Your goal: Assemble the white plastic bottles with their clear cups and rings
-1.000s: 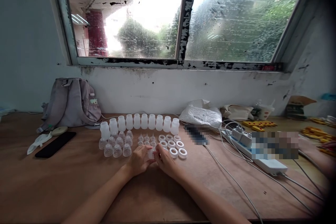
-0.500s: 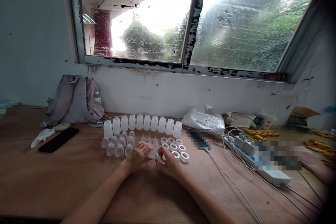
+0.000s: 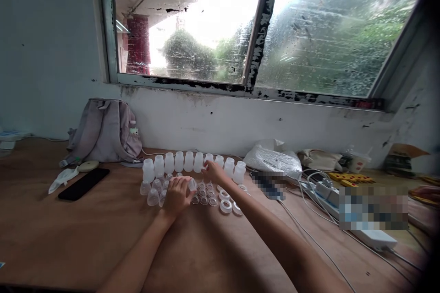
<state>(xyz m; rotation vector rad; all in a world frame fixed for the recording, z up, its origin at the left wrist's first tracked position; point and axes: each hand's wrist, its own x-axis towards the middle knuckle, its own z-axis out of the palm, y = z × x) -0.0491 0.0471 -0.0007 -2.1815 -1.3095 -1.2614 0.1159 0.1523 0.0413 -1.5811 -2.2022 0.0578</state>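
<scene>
My left hand (image 3: 177, 196) is closed around a small translucent cup-shaped piece (image 3: 192, 185), tilted above the table; its exact kind is unclear. Farther forward, my right hand (image 3: 213, 172) has its fingertips pinched in front of a frosted bottle (image 3: 208, 158). What those fingertips hold, if anything, is too small to tell. Behind both hands the frosted bottles (image 3: 178, 161) stand upright in a curved row. Clear domed caps (image 3: 153, 198) sit left of and partly behind my left hand. Between the hands lie clear bottle nipples (image 3: 204, 200). White rings (image 3: 226, 206) lie partly under my right forearm.
On the left are a grey backpack (image 3: 103, 130), a black phone (image 3: 84, 184) and a crumpled white tissue (image 3: 63, 178). To the right lie a silvery plastic bag (image 3: 273, 162), a white power strip (image 3: 376, 239) with cables, and yellow parts (image 3: 350, 177). A window wall stands behind.
My hands were together over the nipples. The right has moved forward to the bottles; the left has drawn slightly back with the translucent piece. The whole view has shifted slightly.
</scene>
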